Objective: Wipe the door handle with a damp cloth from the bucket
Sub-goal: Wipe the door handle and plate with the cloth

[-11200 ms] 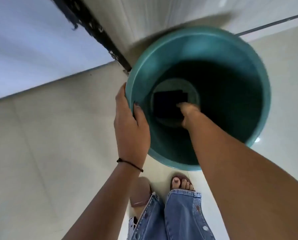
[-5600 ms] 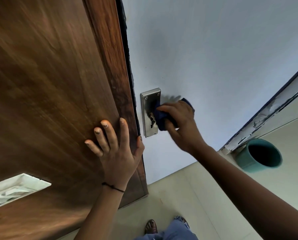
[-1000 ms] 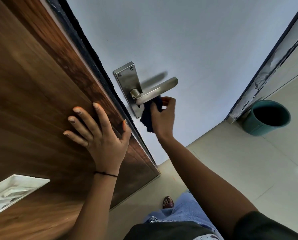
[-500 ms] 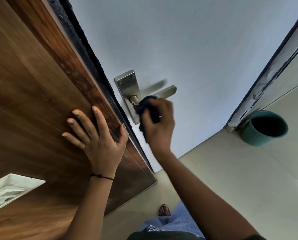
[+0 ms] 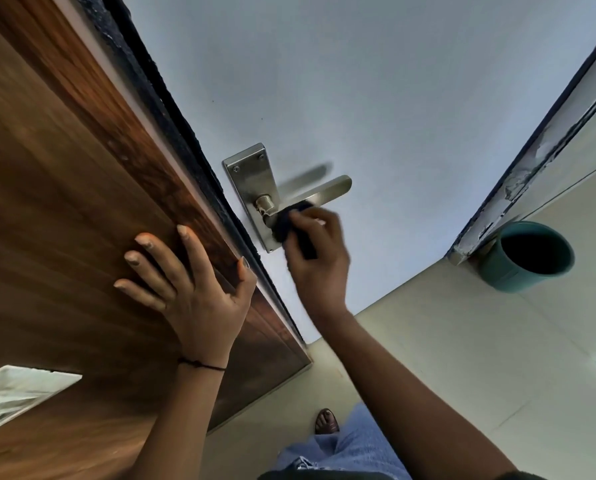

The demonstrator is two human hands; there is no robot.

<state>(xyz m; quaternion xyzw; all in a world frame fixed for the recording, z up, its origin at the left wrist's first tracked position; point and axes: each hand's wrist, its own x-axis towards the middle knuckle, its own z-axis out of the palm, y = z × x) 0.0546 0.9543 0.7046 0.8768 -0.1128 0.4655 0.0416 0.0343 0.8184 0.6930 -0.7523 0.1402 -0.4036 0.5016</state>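
Cloth [image 5: 291, 227] in right hand [image 5: 319, 261] presses handle [image 5: 310, 197] near plate edge

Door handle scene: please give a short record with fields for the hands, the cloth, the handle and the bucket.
left hand: flat, fingers spread, on the wooden door
right hand: holds the dark cloth
dark cloth: pressed on the door handle near its base
door handle: metal lever, outer end bare
bucket: teal, on the floor by the door frame
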